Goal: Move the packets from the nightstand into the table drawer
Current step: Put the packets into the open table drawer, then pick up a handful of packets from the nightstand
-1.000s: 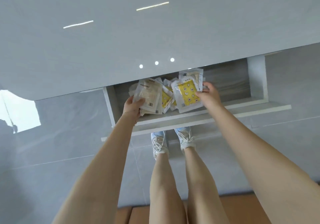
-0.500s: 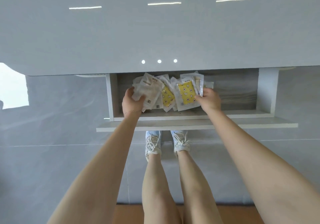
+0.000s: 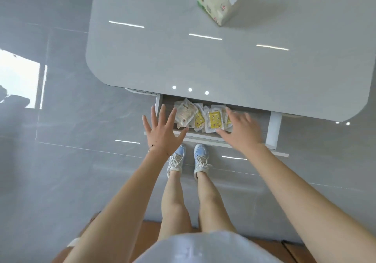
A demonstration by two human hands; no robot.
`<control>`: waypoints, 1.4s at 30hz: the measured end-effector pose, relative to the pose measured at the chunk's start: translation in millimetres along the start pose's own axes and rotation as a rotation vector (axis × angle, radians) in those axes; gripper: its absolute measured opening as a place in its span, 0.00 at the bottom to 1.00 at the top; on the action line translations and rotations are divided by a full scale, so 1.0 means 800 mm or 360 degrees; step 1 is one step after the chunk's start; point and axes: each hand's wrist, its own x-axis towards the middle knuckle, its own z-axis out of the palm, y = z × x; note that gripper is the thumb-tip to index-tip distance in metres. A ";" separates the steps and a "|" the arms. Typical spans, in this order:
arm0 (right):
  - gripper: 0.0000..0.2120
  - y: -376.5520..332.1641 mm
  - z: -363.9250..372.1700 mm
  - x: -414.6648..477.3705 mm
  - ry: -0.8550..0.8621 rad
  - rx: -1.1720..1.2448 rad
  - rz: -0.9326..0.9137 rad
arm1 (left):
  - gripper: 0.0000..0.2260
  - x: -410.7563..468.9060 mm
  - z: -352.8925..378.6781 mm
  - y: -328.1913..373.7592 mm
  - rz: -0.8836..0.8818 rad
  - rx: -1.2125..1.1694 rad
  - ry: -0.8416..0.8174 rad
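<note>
Several white and yellow packets lie in a loose pile inside the open table drawer, which sticks out from under the grey tabletop. My left hand hovers over the drawer's left front corner with fingers spread and nothing in it. My right hand hovers over the drawer just right of the pile, fingers apart and empty, covering the pile's right edge. The nightstand is out of view.
A pack of tissues stands at the far side of the tabletop. My feet in pale blue sneakers stand on glossy grey floor tiles just under the drawer front. A wooden edge shows at the bottom of the view.
Both hands have let go of the packets and pulled back with fingers spread. The packets now rest in the drawer. My head has risen, showing more of the tabletop.
</note>
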 end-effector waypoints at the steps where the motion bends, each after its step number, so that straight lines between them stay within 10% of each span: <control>1: 0.38 -0.009 -0.013 -0.012 -0.0004 -0.0020 0.0001 | 0.33 -0.013 -0.013 -0.001 -0.0031 -0.0030 0.0000; 21: 0.38 -0.343 -0.093 -0.116 0.0050 -0.0676 -0.0868 | 0.35 -0.207 -0.111 -0.246 -0.0926 -0.0683 0.0301; 42: 0.36 -0.886 0.063 -0.274 -0.0023 -0.1161 -0.1616 | 0.34 -0.448 -0.029 -0.652 -0.1874 -0.1166 0.0382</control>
